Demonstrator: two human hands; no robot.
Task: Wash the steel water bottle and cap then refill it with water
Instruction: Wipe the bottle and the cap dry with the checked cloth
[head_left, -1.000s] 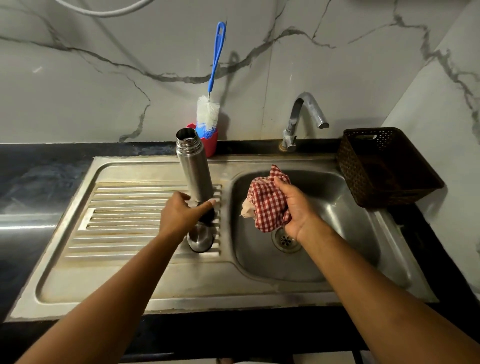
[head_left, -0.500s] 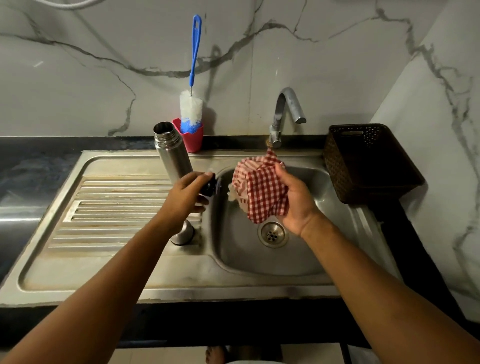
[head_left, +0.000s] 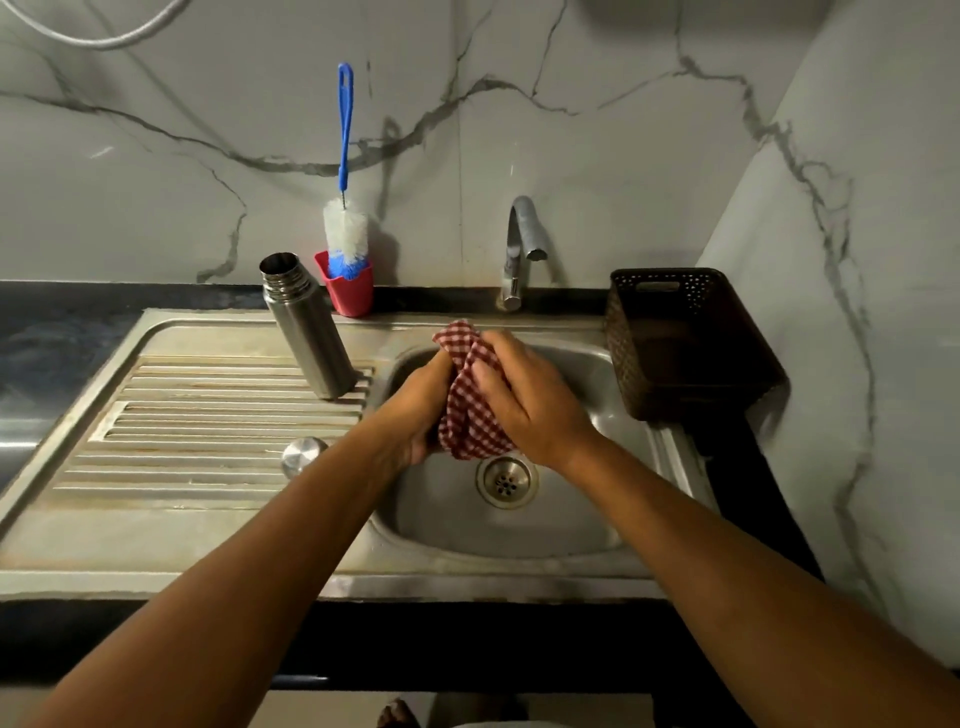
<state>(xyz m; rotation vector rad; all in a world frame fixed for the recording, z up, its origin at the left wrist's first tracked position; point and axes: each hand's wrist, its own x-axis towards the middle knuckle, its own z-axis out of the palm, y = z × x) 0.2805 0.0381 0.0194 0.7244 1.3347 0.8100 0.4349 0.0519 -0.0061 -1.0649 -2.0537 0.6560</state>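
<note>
The steel bottle (head_left: 307, 332) stands open and uncapped on the drainboard, left of the basin. Its round steel outer cap (head_left: 304, 455) lies on the drainboard nearer to me. Both hands meet over the sink basin (head_left: 566, 519). My right hand (head_left: 527, 402) grips a red-and-white checked cloth (head_left: 467, 415) and presses it against my left hand (head_left: 418, 410). My left hand's fingers are curled into the cloth. The small black inner cap it held is hidden between hand and cloth.
A tap (head_left: 522, 244) stands behind the basin with no water running. A blue-handled bottle brush (head_left: 344, 208) stands in a red cup (head_left: 349, 286) at the wall. A dark perforated basket (head_left: 685, 343) sits on the sink's right edge.
My left hand lifted a small black piece off the steel cap and carried it right into the cloth over the basin. My right hand closed the cloth around it.
</note>
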